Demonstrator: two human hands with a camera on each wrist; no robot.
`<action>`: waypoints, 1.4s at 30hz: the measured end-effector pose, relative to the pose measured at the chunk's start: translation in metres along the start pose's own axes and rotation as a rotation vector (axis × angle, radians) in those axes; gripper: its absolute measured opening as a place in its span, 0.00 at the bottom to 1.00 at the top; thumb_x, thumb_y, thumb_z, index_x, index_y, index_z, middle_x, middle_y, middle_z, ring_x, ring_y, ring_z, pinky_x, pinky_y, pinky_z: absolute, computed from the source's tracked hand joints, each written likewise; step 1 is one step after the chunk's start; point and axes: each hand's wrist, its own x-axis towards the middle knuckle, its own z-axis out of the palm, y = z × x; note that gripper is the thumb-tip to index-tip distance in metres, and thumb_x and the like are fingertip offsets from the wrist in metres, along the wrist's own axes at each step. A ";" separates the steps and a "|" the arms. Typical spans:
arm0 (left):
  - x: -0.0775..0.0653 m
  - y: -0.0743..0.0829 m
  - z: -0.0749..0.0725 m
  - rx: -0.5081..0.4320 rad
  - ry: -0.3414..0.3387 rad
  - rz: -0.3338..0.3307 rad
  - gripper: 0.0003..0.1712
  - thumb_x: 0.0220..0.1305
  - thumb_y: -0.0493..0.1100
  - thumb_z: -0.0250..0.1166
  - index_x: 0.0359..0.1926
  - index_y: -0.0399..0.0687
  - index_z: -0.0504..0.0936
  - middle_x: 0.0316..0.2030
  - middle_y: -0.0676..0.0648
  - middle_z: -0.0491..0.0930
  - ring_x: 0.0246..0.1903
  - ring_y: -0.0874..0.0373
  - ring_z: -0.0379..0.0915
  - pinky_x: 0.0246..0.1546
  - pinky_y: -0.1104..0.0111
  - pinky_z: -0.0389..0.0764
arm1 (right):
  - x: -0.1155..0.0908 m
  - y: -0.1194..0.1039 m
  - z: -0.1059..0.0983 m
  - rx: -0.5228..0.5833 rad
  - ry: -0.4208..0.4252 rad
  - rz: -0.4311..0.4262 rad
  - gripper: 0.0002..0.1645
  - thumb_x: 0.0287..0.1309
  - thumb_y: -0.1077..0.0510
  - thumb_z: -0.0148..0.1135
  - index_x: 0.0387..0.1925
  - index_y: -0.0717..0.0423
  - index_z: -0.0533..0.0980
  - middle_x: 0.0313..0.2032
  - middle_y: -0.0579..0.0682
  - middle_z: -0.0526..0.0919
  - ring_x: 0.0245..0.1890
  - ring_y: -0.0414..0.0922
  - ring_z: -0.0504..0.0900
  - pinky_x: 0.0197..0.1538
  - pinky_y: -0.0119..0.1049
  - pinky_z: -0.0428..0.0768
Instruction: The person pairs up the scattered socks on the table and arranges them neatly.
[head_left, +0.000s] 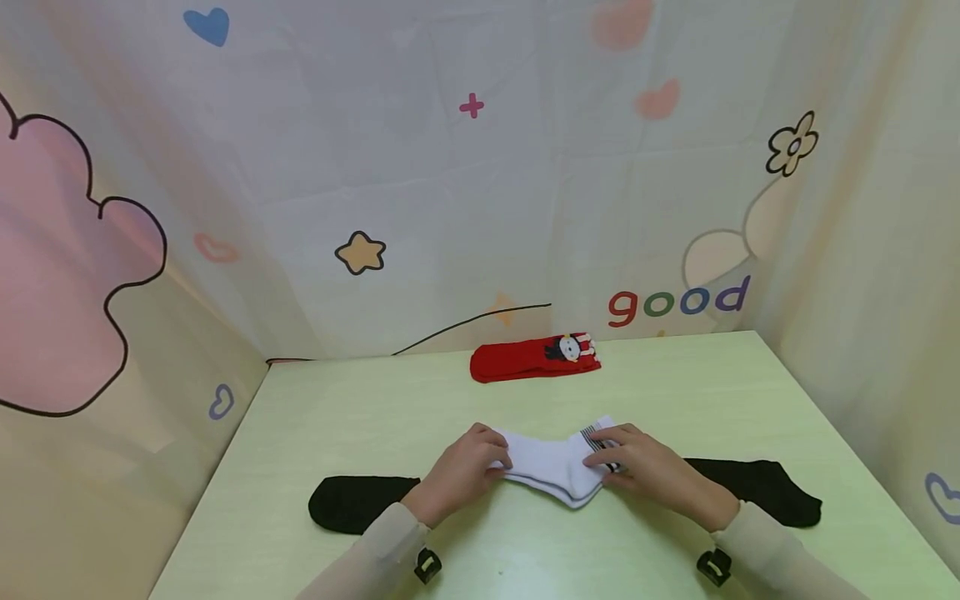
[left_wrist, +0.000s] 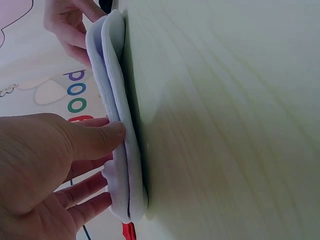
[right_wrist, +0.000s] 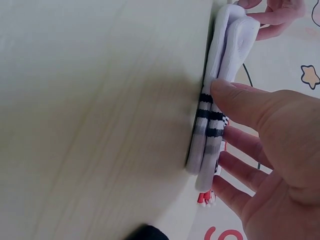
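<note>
A pair of white socks, one stacked on the other, lies across the middle of the table with the toes to the left. Black stripes cross the cuffs at the right end. My left hand holds the toe end; its thumb lies along the layered edge in the left wrist view, with the fingers over the far side. At the cuff end, my right hand pinches the socks beside the stripes. The right wrist view shows that thumb on the near edge and the fingers behind.
Behind the white socks, red socks with a cartoon face lie near the back edge. One black sock is left of my left hand, another beyond my right forearm. A printed curtain hangs along the table's back and sides.
</note>
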 end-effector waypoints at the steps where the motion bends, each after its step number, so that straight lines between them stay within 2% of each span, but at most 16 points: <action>1: 0.000 0.000 0.000 0.002 0.001 0.001 0.07 0.58 0.33 0.76 0.35 0.50 0.92 0.42 0.53 0.86 0.49 0.57 0.74 0.53 0.70 0.78 | 0.000 0.000 0.000 -0.001 0.002 -0.001 0.20 0.53 0.63 0.78 0.49 0.48 0.88 0.59 0.58 0.81 0.59 0.60 0.77 0.59 0.56 0.79; 12: 0.004 -0.003 0.000 0.014 -0.036 -0.031 0.08 0.59 0.33 0.76 0.36 0.51 0.92 0.43 0.52 0.86 0.49 0.56 0.73 0.52 0.70 0.80 | 0.003 0.002 0.001 -0.004 0.004 0.006 0.19 0.53 0.63 0.78 0.48 0.49 0.88 0.59 0.58 0.82 0.59 0.60 0.77 0.59 0.57 0.79; 22: 0.018 -0.007 -0.001 0.062 -0.087 -0.083 0.07 0.60 0.34 0.75 0.37 0.51 0.93 0.43 0.52 0.86 0.49 0.56 0.74 0.51 0.70 0.80 | 0.013 0.007 -0.002 -0.030 -0.013 0.032 0.19 0.52 0.63 0.78 0.48 0.49 0.88 0.59 0.58 0.82 0.58 0.60 0.78 0.56 0.54 0.81; 27: 0.026 -0.008 -0.001 0.104 -0.112 -0.081 0.07 0.60 0.35 0.75 0.38 0.51 0.93 0.42 0.52 0.86 0.47 0.56 0.74 0.50 0.70 0.80 | 0.018 0.011 -0.003 -0.039 -0.012 0.039 0.18 0.52 0.63 0.79 0.46 0.50 0.89 0.58 0.59 0.82 0.58 0.59 0.78 0.55 0.53 0.82; 32: 0.034 -0.010 -0.003 0.157 -0.106 -0.063 0.07 0.61 0.33 0.74 0.37 0.50 0.93 0.40 0.51 0.87 0.45 0.55 0.75 0.48 0.69 0.79 | 0.025 0.013 -0.005 -0.041 -0.010 0.035 0.17 0.52 0.64 0.79 0.46 0.52 0.89 0.56 0.60 0.82 0.56 0.59 0.79 0.55 0.53 0.82; 42: 0.049 -0.020 0.001 0.298 -0.109 -0.061 0.08 0.62 0.36 0.74 0.38 0.54 0.94 0.38 0.52 0.87 0.38 0.56 0.72 0.38 0.70 0.75 | 0.040 0.020 -0.004 -0.057 0.002 0.094 0.16 0.52 0.65 0.79 0.45 0.53 0.89 0.51 0.57 0.83 0.51 0.55 0.77 0.52 0.49 0.83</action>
